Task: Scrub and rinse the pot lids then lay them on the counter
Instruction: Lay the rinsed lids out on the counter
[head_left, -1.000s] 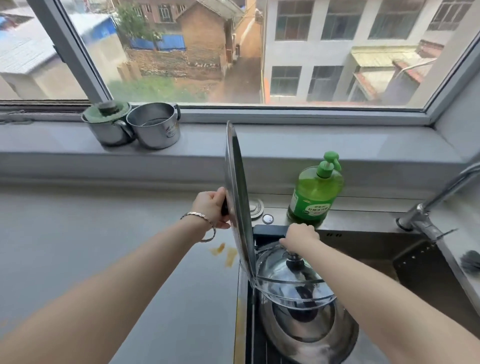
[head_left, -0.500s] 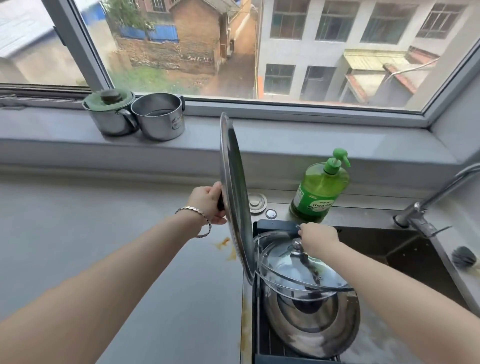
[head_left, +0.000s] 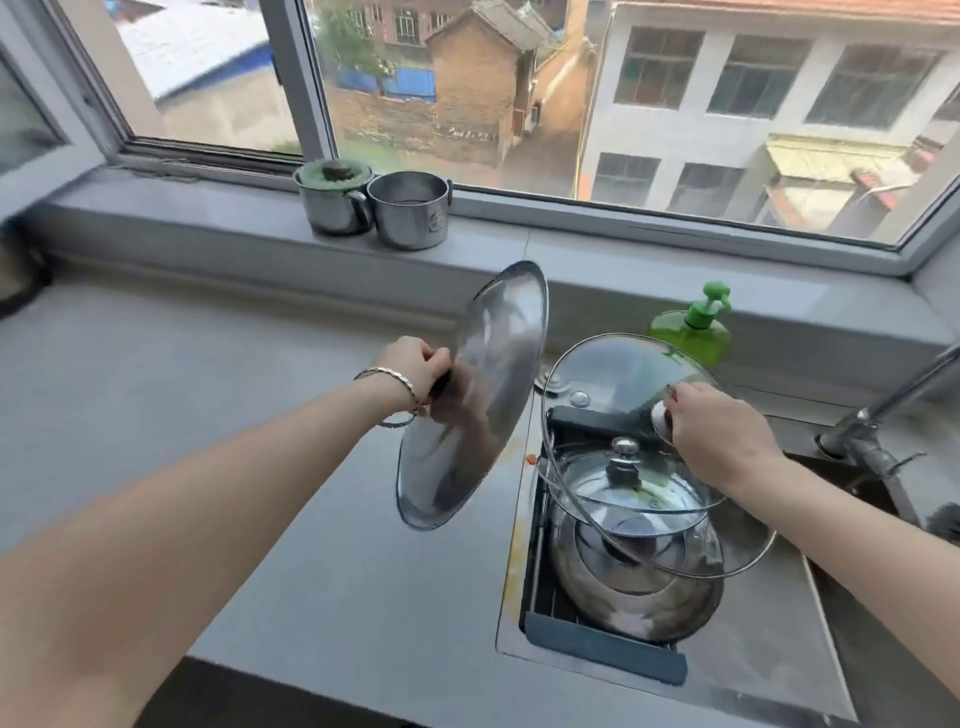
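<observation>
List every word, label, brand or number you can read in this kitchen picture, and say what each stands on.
Nothing here is readable.
Open steel pot on the windowsill: small stamped mark, too blurred to read.
Green dish soap bottle: no label shows.
Steel lid, glass lid: no writing shows.

Big steel lid (head_left: 498, 364) is up in the air, tilted nearly on edge, just left of the sink (head_left: 769, 649). Large glass lid (head_left: 623, 379) is lifted at a slant above the sink. Under it, a small glass lid (head_left: 623, 488) sits on a domed steel lid (head_left: 639, 603) inside the sink.
</observation>
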